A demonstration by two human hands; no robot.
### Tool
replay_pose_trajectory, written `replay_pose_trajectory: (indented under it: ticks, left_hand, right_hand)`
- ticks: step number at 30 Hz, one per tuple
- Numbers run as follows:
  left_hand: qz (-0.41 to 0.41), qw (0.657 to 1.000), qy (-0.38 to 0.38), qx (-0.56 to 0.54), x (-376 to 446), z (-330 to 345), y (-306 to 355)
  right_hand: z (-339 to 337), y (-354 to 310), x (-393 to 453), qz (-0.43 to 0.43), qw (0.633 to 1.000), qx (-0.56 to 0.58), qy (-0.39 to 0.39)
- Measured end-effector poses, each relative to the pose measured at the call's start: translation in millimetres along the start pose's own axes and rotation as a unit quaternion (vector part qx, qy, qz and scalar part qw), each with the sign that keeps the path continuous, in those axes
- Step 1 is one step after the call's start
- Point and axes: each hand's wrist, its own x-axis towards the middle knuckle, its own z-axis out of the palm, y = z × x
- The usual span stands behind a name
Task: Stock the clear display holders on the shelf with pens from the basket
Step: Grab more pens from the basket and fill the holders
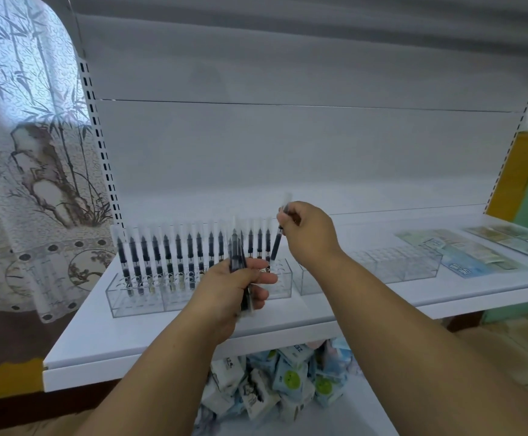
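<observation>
A clear display holder (137, 305) stands on the white shelf (105, 335) at the left, with a back row of several dark pens (168, 256) upright in it. My left hand (234, 287) is shut on a bundle of several pens (237, 256) in front of the holder's right part. My right hand (310, 234) pinches a single pen (276, 247), held nearly upright, tip down, just above the holder's right end. A second clear holder (391, 265) sits to the right with no pens in it. The basket is not in view.
Flat printed packets (464, 256) lie on the shelf at the right. Below the shelf, a pile of small white and blue packs (272, 382) fills the lower level. A patterned curtain (30, 152) hangs at the left, beside the slotted shelf upright (99, 136).
</observation>
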Motion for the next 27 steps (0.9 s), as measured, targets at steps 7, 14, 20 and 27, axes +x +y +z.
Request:
replay_pose_trajectory:
  ticks: [7,14,20,27]
  left_hand:
    - [0.002,1.000,0.000,-0.007,-1,-5,3]
    - [0.008,1.000,-0.006,-0.007,1,-5,-3]
    - [0.007,1.000,-0.005,-0.012,0,-3,-3]
    - [0.008,1.000,-0.013,-0.010,-4,-8,2]
  right_hand:
    - [-4,9,7,-0.007,0.999,-0.051,0.002]
    - [10,23,-2,-0.003,0.997,-0.074,-0.035]
    - [8,21,4,-0.010,0.983,-0.125,-0.134]
    - [6,19,-18,0.037,0.997,-0.055,-0.026]
